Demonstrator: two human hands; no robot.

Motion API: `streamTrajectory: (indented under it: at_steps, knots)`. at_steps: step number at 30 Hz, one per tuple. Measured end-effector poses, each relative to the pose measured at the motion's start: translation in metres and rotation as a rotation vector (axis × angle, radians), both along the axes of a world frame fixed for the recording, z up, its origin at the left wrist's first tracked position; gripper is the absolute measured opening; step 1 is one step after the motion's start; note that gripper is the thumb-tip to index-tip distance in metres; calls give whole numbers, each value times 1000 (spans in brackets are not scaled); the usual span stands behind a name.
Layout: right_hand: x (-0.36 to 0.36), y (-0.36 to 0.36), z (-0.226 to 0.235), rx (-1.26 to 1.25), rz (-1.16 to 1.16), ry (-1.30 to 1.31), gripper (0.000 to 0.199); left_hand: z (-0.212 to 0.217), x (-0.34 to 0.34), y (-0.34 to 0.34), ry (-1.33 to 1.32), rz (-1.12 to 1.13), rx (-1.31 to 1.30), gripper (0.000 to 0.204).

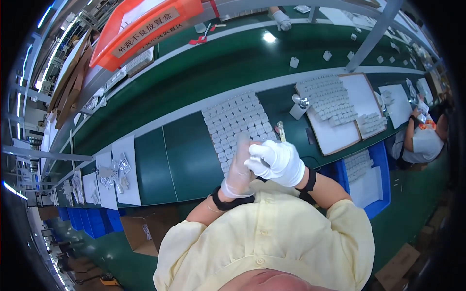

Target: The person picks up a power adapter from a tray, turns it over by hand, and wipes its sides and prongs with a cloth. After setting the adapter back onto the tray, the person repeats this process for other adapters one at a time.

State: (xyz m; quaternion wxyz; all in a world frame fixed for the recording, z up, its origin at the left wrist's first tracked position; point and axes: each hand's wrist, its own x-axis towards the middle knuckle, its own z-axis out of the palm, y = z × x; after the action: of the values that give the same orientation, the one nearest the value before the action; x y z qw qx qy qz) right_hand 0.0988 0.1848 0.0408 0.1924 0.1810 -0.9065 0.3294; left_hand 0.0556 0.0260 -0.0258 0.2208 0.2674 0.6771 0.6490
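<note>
My left hand, in a thin translucent glove, is raised in front of my chest, with its fingers pressed together and pointing away from me. Against it, my right hand, in a white glove, is closed with its fingers curled in. Anything between the two is hidden by the fingers. Just beyond them, on the green bench, rows of small white square pieces form a large block. To the right of that block lies a small tool with a pale handle.
A white bottle with a metal top stands beside a cardboard tray of white pieces. An orange bin hangs upper left. Bagged parts lie on white sheets. A blue crate sits lower right; a co-worker sits beyond.
</note>
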Motion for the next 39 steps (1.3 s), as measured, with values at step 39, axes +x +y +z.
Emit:
streamTrajectory:
  at_steps: [39]
  knots:
    - [7,-14,20,-233,-47,177,24,36,-7,-3,-1035,143,878,31]
